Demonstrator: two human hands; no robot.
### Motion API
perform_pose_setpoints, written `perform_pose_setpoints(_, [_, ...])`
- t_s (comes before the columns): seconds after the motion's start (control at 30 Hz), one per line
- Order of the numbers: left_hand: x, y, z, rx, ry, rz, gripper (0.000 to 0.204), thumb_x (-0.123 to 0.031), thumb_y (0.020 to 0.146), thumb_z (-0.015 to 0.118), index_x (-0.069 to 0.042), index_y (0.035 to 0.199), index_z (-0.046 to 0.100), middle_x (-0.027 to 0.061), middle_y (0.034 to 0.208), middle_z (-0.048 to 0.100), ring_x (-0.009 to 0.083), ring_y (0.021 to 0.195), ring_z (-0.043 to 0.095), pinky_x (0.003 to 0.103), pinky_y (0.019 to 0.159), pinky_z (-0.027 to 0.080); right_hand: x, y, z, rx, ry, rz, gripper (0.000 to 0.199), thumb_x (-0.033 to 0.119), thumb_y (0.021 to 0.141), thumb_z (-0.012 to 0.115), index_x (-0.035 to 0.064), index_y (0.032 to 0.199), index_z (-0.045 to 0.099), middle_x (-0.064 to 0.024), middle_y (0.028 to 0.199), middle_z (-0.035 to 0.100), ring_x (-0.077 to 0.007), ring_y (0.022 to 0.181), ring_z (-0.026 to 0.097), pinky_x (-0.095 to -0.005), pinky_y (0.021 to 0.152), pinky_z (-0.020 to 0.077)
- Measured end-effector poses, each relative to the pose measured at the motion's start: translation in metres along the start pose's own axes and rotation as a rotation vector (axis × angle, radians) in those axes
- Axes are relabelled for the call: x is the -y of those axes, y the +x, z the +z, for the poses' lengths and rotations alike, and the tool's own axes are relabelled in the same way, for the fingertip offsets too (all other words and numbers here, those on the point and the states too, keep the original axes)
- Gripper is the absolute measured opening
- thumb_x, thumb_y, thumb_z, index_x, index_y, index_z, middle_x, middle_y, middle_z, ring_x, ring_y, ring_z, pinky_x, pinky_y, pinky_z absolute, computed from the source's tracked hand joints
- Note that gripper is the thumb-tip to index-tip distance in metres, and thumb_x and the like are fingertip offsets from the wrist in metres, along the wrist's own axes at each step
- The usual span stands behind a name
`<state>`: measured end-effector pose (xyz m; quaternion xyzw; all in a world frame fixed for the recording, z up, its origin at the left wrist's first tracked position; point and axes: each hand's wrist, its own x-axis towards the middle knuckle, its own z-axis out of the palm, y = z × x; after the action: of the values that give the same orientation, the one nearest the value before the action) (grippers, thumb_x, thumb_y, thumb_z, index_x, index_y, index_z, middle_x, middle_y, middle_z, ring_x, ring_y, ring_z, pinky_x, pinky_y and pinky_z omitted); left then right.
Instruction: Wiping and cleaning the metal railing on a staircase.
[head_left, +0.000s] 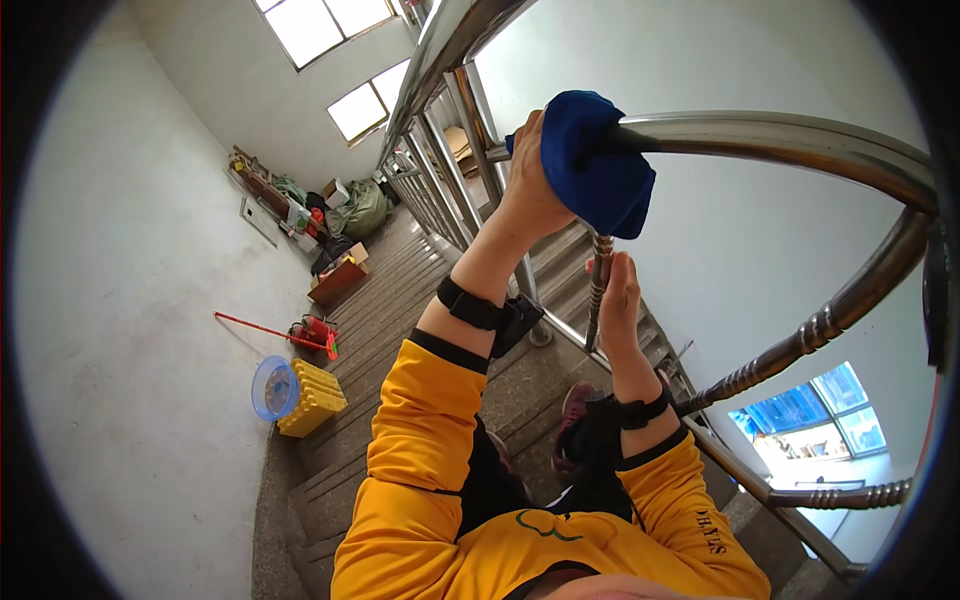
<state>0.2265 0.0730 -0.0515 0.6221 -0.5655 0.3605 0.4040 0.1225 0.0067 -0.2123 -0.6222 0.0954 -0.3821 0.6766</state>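
Presently, both orange sleeves [425, 420] reach up from the lower edge; left hand [535, 190] clasps a blue cloth [598, 185], which sits bunched over the curved metal handrail [790, 137], some fingers hidden behind it. Right hand [622, 297] is lower, beside a twisted baluster [597, 295], fingers extended and close together; contact with the metal cannot be told. Risk, as judged: a loose fold could catch at the rail joint, or the cloth slip off if the left grasp slackens. Shoes [577, 412] are on the stairs [390, 335]; leaning out with eyes on the rail could cause a misstep. Farther off: blue basin [273, 388], yellow container [314, 398], red extinguishers [312, 330], then heaped clutter [357, 210] beneath bright windows [318, 28].
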Motion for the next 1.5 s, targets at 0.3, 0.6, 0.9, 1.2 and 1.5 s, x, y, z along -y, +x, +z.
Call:
perform_pose_setpoints(0.3, [0.043,-0.027,-0.024,-0.389,-0.688,-0.825,0.021,-0.022,0.091,0.055,-0.007,0.105,0.059,0.0042,0.102,0.063,0.0160,0.096,0.059,0.031,0.086,0.046,0.000,-0.002,-0.004,0.024,-0.011,0.044,0.038,0.038,0.099,0.035,0.0033,0.095,0.050,-0.0040,0.083,0.052,-0.0098,0.074,0.045,-0.0255,0.073,0.0370])
perform_pose_setpoints(0.6, [0.047,0.085,-0.060,-0.662,-1.531,-1.064,0.061,-0.055,0.094,0.024,-0.005,0.122,0.046,0.0133,0.123,0.052,0.0305,0.116,0.048,0.047,0.102,0.034,-0.012,-0.004,0.003,0.003,0.024,-0.060,0.032,0.034,0.098,0.039,0.0030,0.096,0.048,-0.0024,0.080,0.050,-0.0098,0.069,0.040,-0.0263,0.067,0.0359])
perform_pose_setpoints(0.9, [-0.093,0.137,-0.057,-0.309,-1.737,-0.819,0.054,-0.046,0.097,0.021,-0.006,0.122,0.047,0.0117,0.118,0.056,0.0271,0.113,0.052,0.044,0.099,0.039,-0.008,-0.003,0.001,0.084,0.092,-0.020,0.035,0.036,0.100,0.034,0.0055,0.091,0.048,-0.0001,0.077,0.045,-0.0095,0.072,0.044,-0.0245,0.074,0.0373])
perform_pose_setpoints(1.2, [-0.217,0.200,-0.060,-0.845,-0.613,-0.569,0.021,-0.021,0.090,0.057,-0.010,0.073,0.056,-0.0019,0.058,0.051,0.0109,0.045,0.046,0.020,0.042,0.031,-0.026,0.011,-0.018,0.048,0.147,0.011,0.039,0.037,0.098,0.038,0.0014,0.094,0.052,-0.0034,0.078,0.051,-0.0095,0.072,0.043,-0.0257,0.068,0.0368])
perform_pose_setpoints(1.5, [-0.156,0.254,-0.084,-0.071,-0.524,0.248,0.047,-0.050,0.088,0.053,-0.006,0.104,0.058,0.0049,0.099,0.060,0.0089,0.094,0.053,0.024,0.085,0.042,-0.013,0.005,-0.014,0.097,0.258,0.092,0.044,0.043,0.098,0.035,0.0047,0.085,0.052,-0.0001,0.075,0.046,-0.0099,0.071,0.044,-0.0251,0.074,0.0375])
